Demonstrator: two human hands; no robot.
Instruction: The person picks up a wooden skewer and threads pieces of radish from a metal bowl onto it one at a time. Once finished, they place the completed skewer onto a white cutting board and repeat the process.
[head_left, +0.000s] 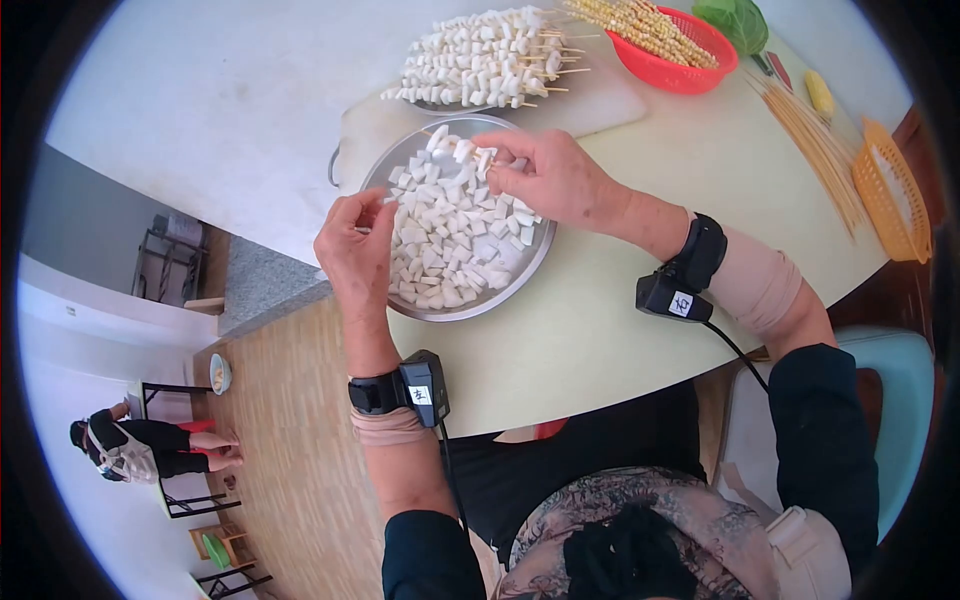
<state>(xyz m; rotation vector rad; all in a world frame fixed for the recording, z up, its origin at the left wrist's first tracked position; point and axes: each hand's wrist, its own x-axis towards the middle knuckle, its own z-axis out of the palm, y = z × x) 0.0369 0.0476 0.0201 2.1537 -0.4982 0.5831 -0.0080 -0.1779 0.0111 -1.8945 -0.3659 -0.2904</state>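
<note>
A round metal bowl (545, 255) holds many small white cut pieces (450, 240), heaped toward its near side. Over the bowl's far part, my right hand (560, 180) is closed around a wooden skewer with several white pieces (462, 150) threaded on it; the skewer points left. My left hand (355, 240) hovers at the bowl's left rim with thumb and fingers pinched together. What sits between those fingertips I cannot tell. Just beyond the bowl, finished-looking white skewers (490, 60) lie stacked on a metal plate on a white cutting board (610, 105).
At the back right stands a red basket (690, 70) of corn skewers (650, 30), beside a green leafy vegetable (735, 22). Bare wooden sticks (810, 150), a corn cob (819, 95) and a yellow basket (890, 195) lie right. Another person (130, 445) is far left.
</note>
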